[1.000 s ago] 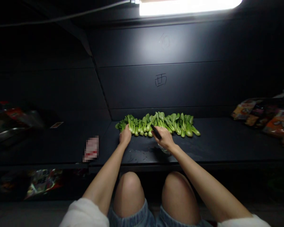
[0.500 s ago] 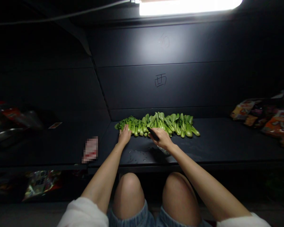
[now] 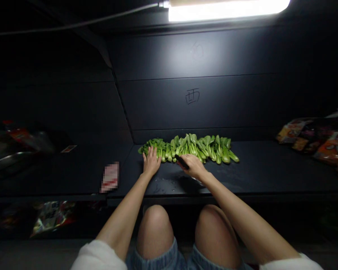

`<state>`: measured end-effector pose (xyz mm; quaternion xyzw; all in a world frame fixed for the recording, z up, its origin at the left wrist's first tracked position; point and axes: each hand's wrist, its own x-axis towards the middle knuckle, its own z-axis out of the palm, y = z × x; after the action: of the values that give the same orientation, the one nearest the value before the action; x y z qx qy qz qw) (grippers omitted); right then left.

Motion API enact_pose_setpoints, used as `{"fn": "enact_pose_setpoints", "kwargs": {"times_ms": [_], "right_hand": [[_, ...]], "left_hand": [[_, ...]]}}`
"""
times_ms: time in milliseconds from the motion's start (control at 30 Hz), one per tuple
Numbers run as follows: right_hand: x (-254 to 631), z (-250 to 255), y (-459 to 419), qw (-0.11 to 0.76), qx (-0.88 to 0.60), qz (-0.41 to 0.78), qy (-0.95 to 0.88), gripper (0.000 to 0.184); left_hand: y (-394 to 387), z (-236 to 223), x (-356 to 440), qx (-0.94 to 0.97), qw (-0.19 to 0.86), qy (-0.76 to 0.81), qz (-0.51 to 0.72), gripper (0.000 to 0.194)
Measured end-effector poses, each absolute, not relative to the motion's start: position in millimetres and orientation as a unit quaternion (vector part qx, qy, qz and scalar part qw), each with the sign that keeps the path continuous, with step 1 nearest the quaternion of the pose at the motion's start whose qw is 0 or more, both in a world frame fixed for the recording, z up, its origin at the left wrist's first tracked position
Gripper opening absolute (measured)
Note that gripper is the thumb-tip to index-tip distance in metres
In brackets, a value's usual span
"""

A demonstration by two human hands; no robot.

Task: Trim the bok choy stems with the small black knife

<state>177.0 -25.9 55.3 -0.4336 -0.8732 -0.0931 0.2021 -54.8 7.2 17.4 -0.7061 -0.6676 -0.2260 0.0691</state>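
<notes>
A row of green bok choy (image 3: 191,146) lies side by side along the back of a dark shelf (image 3: 259,168), leaves toward the back wall and pale stems toward me. My left hand (image 3: 152,162) rests on the left end of the row, fingers outstretched and somewhat spread over the stems. In front of the middle of the row, my right hand (image 3: 195,167) is closed around what looks like a spray bottle (image 3: 181,162). Its black head points up and left toward the greens. A clear part shows faintly below the hand; the rest is hidden.
Water drops (image 3: 173,183) dot the shelf's front. Packaged snacks (image 3: 334,148) stand at the right. A blurred-out card (image 3: 110,177) and a small label (image 3: 69,149) lie on the left, near a metal tray (image 3: 5,160). A lamp (image 3: 228,10) shines above.
My left hand has shifted slightly right and its fingers have spread flatter on the bok choy. My right hand stays nearly in place, still around the bottle. The view has moved a little.
</notes>
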Motion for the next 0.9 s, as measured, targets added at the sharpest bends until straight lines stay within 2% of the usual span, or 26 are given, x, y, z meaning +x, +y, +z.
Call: {"fn": "enact_pose_setpoints", "kwargs": {"times_ms": [433, 800, 900], "right_hand": [[210.7, 53.6, -28.8, 0.22, -0.459, -0.124, -0.852, 0.029], [234.1, 67.7, -35.3, 0.251, -0.493, -0.079, -0.829, 0.027], [238.6, 67.5, -35.9, 0.25, -0.497, -0.072, -0.828, 0.025]], "left_hand": [[11.0, 16.3, -12.9, -0.755, 0.086, -0.603, -0.243, 0.051], [15.9, 28.5, 29.4, -0.757, 0.112, -0.601, -0.229, 0.042], [19.5, 33.4, 38.3, -0.748, 0.111, -0.622, -0.204, 0.034]]}}
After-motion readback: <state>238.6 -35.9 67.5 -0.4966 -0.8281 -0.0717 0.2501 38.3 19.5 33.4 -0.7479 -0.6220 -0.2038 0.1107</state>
